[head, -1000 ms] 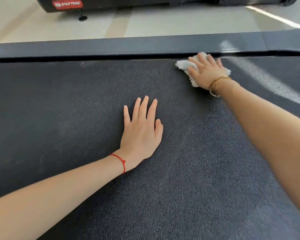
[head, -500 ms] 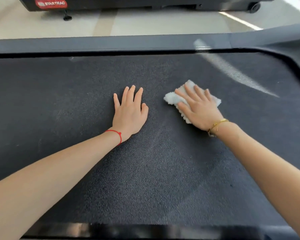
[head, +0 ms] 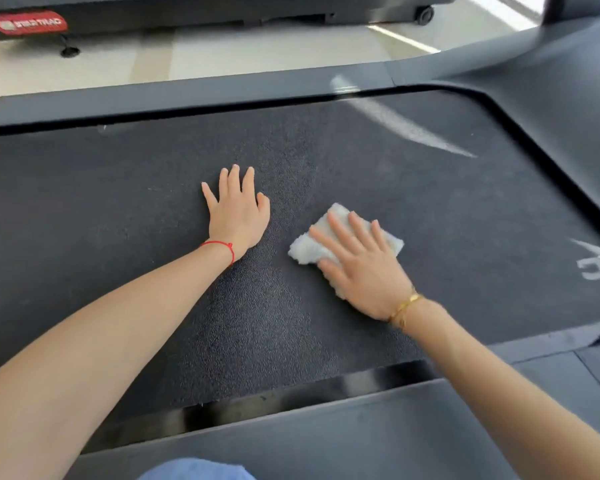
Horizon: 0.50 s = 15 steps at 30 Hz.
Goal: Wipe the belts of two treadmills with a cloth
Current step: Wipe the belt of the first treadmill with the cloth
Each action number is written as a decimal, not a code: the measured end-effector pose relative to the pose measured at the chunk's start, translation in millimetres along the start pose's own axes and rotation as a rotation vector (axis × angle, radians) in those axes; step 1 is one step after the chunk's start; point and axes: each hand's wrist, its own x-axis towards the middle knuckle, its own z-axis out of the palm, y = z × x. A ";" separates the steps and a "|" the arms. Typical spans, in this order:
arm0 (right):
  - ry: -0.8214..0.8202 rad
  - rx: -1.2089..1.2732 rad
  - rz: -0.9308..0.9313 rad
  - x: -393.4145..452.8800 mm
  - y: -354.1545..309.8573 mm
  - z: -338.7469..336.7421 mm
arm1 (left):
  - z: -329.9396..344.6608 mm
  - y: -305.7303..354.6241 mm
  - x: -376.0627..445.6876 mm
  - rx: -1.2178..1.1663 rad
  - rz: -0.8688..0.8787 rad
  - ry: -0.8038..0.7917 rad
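two flat hands on a treadmill belt

on the dark, grainy belt both hands lie palm down, side by side and a little apart. furthest left, the left forearm comes in from the lower corner, with a thin red string bracelet round its wrist. the left hand rests flat on the belt, fingers straight and slightly spread, thumb tucked alongside; it holds nothing. just to the right of it, and a little nearer the body, the white fluffy cloth lies on the belt, its left corner and far edge showing past the fingers. the right hand presses down on the cloth with straight, spread fingers, covering most of it, not curled round it. a gold bracelet sits on the right wrist. beyond the fingertips of both hands runs the far side rail of the treadmill, then pale floor, then a second treadmill with a red label at its left end. to the right of the right hand, white lettering marks the belt near its curved edge. below the wrists lies the near side rail.
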 end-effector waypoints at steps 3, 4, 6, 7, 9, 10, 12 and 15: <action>-0.045 0.039 -0.157 -43.8 -39.6 3.6 | 0.2 -0.2 -1.4 -0.007 0.005 -0.001; -0.055 0.062 -0.187 -55.5 -48.1 5.3 | 0.1 -0.5 -1.7 -0.008 0.009 -0.001; -0.058 0.077 -0.210 -70.9 -54.1 7.0 | -0.6 -1.7 -2.4 -0.011 0.020 0.000; -0.054 0.076 -0.203 -73.0 -50.5 5.9 | -1.3 -2.5 -2.9 -0.014 0.025 0.000; -0.046 0.062 -0.116 -68.0 -33.0 2.3 | -2.8 -3.0 -6.6 -0.011 0.035 -0.001; -0.035 0.047 -0.035 -62.2 -20.8 0.0 | -3.7 -2.9 -9.6 -0.004 0.041 -0.003; -0.028 0.032 0.144 -49.1 5.0 -5.4 | -5.0 -2.0 -16.5 0.010 0.049 -0.017; -0.033 0.096 0.305 -39.4 15.6 -9.5 | -4.4 -0.7 -31.2 0.039 0.080 -0.031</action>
